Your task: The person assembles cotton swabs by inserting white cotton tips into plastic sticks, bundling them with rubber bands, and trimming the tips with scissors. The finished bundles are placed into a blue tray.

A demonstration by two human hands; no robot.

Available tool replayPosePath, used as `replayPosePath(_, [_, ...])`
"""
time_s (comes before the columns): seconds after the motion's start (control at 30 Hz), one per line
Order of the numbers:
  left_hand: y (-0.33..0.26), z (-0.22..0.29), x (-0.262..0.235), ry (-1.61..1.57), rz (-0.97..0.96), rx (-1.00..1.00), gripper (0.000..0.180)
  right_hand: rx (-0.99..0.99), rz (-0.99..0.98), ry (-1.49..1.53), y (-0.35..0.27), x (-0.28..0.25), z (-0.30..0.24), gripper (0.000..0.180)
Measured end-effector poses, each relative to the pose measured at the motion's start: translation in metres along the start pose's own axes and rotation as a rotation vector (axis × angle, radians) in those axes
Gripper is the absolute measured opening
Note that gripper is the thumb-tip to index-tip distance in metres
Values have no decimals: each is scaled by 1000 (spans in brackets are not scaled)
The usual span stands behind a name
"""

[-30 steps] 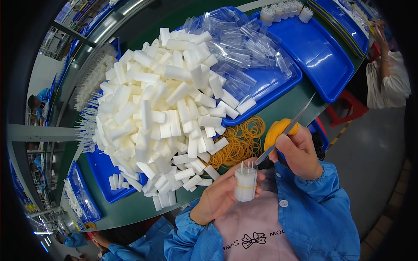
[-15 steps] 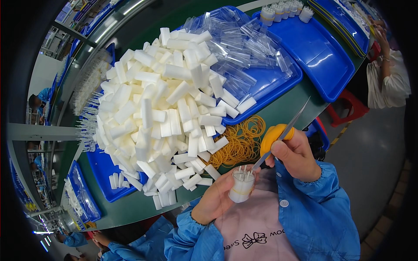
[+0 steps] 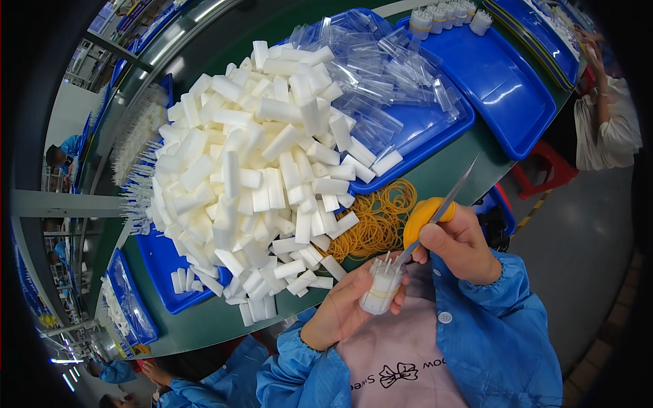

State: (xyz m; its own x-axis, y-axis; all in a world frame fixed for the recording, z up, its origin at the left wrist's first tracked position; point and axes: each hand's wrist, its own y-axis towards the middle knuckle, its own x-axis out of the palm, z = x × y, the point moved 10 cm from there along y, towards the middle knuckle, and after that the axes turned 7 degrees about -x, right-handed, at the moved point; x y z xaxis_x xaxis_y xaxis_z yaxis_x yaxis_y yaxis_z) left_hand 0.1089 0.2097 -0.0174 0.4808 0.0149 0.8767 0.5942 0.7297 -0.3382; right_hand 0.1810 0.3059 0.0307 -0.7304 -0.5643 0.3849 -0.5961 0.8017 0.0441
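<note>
My left hand [image 3: 342,307] is closed around a small bundle of white sticks [image 3: 382,289], held tilted above my lap. A yellowish rubber band circles its middle, and thin white ends poke out of the top. My right hand [image 3: 464,246] grips a pointed metal tool [image 3: 459,188] with a thick yellow part around it; its exact kind is unclear. One slender end points up and away, while the lower end meets the bundle's top rim. Just beyond my hands lies a heap of tan rubber bands [image 3: 381,221].
A large pile of white foam pieces [image 3: 231,177] covers the table's middle. Behind it, a blue tray [image 3: 435,132] holds clear plastic strips [image 3: 367,68]. Another blue tray [image 3: 507,92] bears several finished-looking bundles [image 3: 481,22]. A red stool [image 3: 547,170] and a seated person [image 3: 605,122] are right.
The bundle has tilted and shifted slightly right in my left hand. My right hand and the metal tool have moved a little, the upper point dropping slightly left.
</note>
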Motion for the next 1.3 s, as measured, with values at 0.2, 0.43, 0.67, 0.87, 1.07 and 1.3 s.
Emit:
replayPosePath(0.2, [-1, -2, 3, 13, -43, -8, 58, 62, -72, 18, -2, 10, 7, 20])
replayPosePath(0.43, [-2, -4, -4, -8, 29, 4, 57, -138, -116, -306, 1, 16, -10, 19])
replayPosePath(0.67, [0, 1, -1, -97, 11, 25, 58, 24, 20, 19, -1, -3, 5, 20])
replayPosePath(0.87, [-1, -3, 0, -105, 1, -22, 56, 97, -87, 96, -2, 12, 11, 20])
replayPosePath(1.07, [1, -17, 2, -388, -143, -138, 58, -54, -138, 25, -2, 19, 6, 20])
replayPosePath(1.3, [5, -9, 4, -265, -179, -68, 60, -219, 144, -232, 2, -21, -25, 16])
